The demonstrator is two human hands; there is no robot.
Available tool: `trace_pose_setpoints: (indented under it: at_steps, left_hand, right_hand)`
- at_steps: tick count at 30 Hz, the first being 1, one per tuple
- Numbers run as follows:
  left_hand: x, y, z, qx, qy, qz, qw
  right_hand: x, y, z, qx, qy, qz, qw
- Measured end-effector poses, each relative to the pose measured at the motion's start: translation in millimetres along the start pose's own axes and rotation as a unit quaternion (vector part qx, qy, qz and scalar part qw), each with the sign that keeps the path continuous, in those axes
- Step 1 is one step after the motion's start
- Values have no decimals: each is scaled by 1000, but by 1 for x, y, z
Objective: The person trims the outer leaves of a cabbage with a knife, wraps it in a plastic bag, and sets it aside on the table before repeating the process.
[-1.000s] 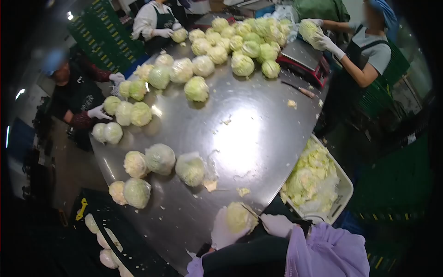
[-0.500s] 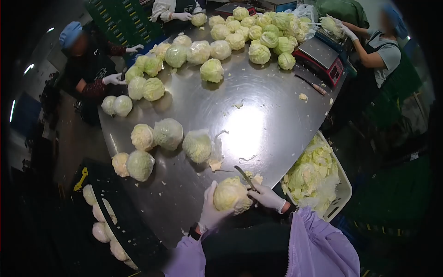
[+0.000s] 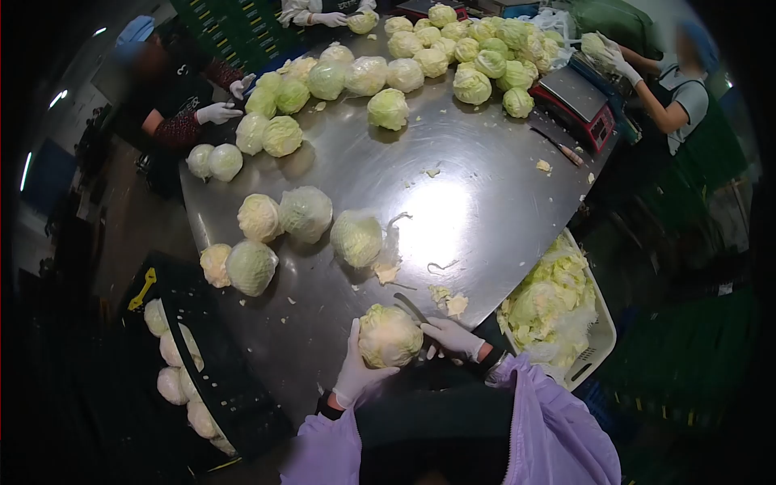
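Observation:
My gloved left hand (image 3: 356, 370) cups a pale cabbage (image 3: 390, 335) from its left and underside, above the near edge of the metal table (image 3: 323, 323). On the cabbage's right, my gloved right hand (image 3: 454, 339) is closed round a knife (image 3: 411, 307), whose curved blade points up and left over the cabbage's upper right side. Leaf scraps (image 3: 456, 305) lie just beyond the knife. Farther off is a cabbage in clear film (image 3: 356, 239), with loose film beside it.
A white basket (image 3: 599, 356) of leaves stands at the right. A dark crate (image 3: 206, 388) holds wrapped cabbages at lower left. More cabbages (image 3: 388, 109), a scale (image 3: 574, 97) and another knife (image 3: 558, 145) occupy the far side. Three co-workers stand around the table.
The held cabbage has moved slightly left and up and turned, showing a paler face. The knife has shifted left with my right hand. The view has shifted a little.

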State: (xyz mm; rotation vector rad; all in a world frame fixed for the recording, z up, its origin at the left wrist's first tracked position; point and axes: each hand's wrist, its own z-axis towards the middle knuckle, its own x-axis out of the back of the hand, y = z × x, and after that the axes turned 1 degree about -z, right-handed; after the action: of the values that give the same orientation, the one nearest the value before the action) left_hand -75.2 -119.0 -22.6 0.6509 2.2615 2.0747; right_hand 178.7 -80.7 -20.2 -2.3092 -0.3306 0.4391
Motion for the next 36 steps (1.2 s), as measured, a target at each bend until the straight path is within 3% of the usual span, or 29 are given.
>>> trace_pose_setpoints:
  at_steps: [3,5,6,8,10,13,17,19,20,22,23,25,26,28,30,31,33,34,35,36]
  left_hand:
    - [-6,-6,-7,-49,46,20,998]
    - [-12,-10,-3,-71,65,21,995]
    - [-16,-15,2,-126,73,22,989]
    - [-21,-13,11,-180,80,17,980]
    - [-23,-2,23,-149,69,79,983]
    - [-28,0,32,-128,56,15,990]
    - [-11,13,34,-90,28,38,995]
    - [-3,13,38,-174,23,85,981]
    - [-3,15,41,-174,25,86,981]
    - [-2,32,54,-59,22,-43,997]
    - [-3,34,61,-63,24,-42,997]
    - [-5,39,77,34,46,-84,995]
    - [-7,43,80,30,42,-86,995]
    - [-12,52,83,-52,-15,43,998]
    - [-12,58,87,-67,-23,76,995]
    - [-12,59,89,-80,-26,112,990]
    - [-22,51,95,-97,1,129,987]
    - [-27,48,98,-115,24,150,982]
    - [-33,46,100,-117,25,150,981]
    - [-40,44,102,-109,42,112,987]
  right_hand:
    - [-10,-10,-2,-55,-22,12,998]
    - [-10,4,2,79,26,14,996]
    - [-9,2,1,79,30,13,996]
    - [-4,-2,-6,217,71,-28,973]
    - [3,-1,-8,200,79,-38,976]
    - [9,1,-5,184,82,-29,979]
    - [3,-3,-7,180,82,13,980]
    - [0,-6,-3,184,76,57,978]
    - [0,-8,-1,188,71,103,974]
    - [5,-18,6,187,74,91,975]
    - [8,-26,9,187,80,81,976]
    - [17,-35,10,179,80,97,976]
    - [24,-33,14,161,91,68,980]
    - [33,-31,16,141,108,38,983]
    - [37,-28,17,114,149,158,969]
    - [38,-29,14,113,150,155,970]
    - [39,-34,5,206,136,122,961]
    - [38,-35,1,206,135,121,962]
    - [36,-35,-3,272,220,-78,934]
    - [34,-34,-9,324,295,-272,857]
